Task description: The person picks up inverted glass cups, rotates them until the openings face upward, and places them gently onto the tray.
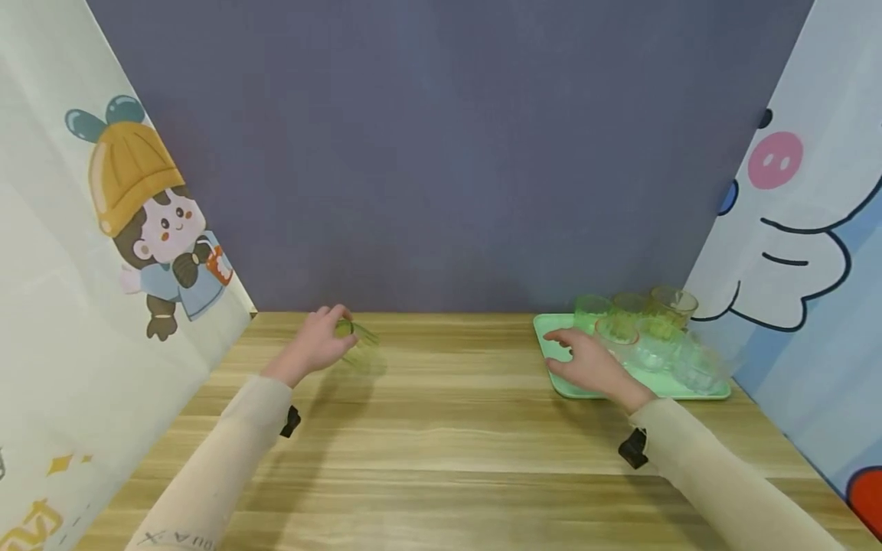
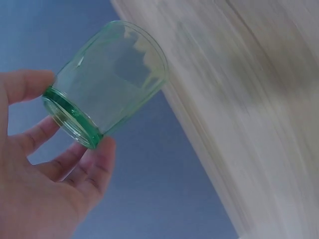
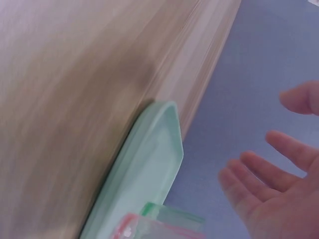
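— What does the wooden table (image 1: 441,428) carry?

— A green tray (image 1: 560,360) sits at its far right, crowded with glasses (image 1: 651,333), some green and some clear.

— And the right hand (image 1: 586,363)?

— It hovers over the tray's left end, fingers (image 3: 294,149) spread and relaxed, holding nothing.

— The left hand (image 1: 313,344)?

— It is raised above the table's far left part. Its thumb and fingers (image 2: 97,167) pinch the thick base of a small green glass (image 2: 107,84), which is tilted on its side, mouth pointing away from the palm.
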The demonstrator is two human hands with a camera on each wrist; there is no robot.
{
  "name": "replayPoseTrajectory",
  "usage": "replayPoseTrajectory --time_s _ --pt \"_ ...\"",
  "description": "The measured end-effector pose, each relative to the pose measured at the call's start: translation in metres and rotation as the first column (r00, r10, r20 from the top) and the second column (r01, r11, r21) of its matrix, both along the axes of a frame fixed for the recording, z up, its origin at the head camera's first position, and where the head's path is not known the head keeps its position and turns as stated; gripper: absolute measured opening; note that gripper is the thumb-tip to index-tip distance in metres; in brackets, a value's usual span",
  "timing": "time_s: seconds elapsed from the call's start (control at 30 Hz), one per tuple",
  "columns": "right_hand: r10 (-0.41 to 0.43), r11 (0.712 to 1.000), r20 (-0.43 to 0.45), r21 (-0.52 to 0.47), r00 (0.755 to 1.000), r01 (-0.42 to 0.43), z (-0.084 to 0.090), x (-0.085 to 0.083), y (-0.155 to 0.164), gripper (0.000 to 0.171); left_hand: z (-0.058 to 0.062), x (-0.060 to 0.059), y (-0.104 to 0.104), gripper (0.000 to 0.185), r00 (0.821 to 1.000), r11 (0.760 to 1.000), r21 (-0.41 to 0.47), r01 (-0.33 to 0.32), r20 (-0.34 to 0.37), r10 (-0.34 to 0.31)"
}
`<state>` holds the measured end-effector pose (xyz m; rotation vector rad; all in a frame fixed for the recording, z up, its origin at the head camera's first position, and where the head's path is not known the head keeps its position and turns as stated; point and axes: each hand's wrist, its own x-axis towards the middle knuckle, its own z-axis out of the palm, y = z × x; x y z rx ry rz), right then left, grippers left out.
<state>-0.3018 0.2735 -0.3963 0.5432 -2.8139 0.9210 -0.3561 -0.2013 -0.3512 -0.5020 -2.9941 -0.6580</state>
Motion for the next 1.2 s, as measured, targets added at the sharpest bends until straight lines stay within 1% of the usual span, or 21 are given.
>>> replayPoseTrajectory --time_s 0.1,0.27,0.43,0.5,0.6,0.8,1.03,1.2 --pt "0.004 0.998 0.017 -0.060 1.000 -0.003 -0.001 0.004 -0.005 0.045 -0.001 0.003 0.002 0.046 1.000 1.000 0.027 0.016 -0.003 -0.016" --pt "0.013 0.987 0.071 -0.159 0.997 -0.001 -0.003 0.008 -0.011 0.045 -0.002 0.011 0.008 0.044 0.999 0.998 0.056 0.042 -0.034 -0.040" --pt "-0.004 0.980 0.132 -0.199 0.991 0.030 -0.006 0.010 -0.013 0.048 -0.002 0.017 0.018 0.044 0.998 0.994 0.094 0.053 -0.032 -0.050" --pt "-0.007 0.976 0.142 -0.215 0.990 0.038 -0.008 0.011 -0.014 0.049 -0.003 0.018 0.021 0.044 0.998 0.992 0.112 0.055 -0.028 -0.052" --pt "-0.016 0.970 0.140 -0.237 0.990 0.049 -0.009 0.012 -0.016 0.048 -0.004 0.021 0.023 0.044 0.998 0.989 0.131 0.063 -0.033 -0.059" --pt "-0.016 0.968 0.135 -0.244 0.991 0.049 -0.012 0.013 -0.017 0.047 -0.009 0.024 0.026 0.043 0.996 0.984 0.162 0.079 -0.044 -0.073" --pt "-0.006 0.963 0.145 -0.266 0.989 0.045 -0.012 0.015 -0.017 0.048 -0.009 0.026 0.031 0.041 0.996 0.974 0.207 0.091 -0.034 -0.086" --pt "-0.005 0.959 0.128 -0.279 0.992 0.041 -0.014 0.016 -0.023 0.047 -0.009 0.029 0.037 0.040 0.995 0.968 0.227 0.103 -0.032 -0.099"
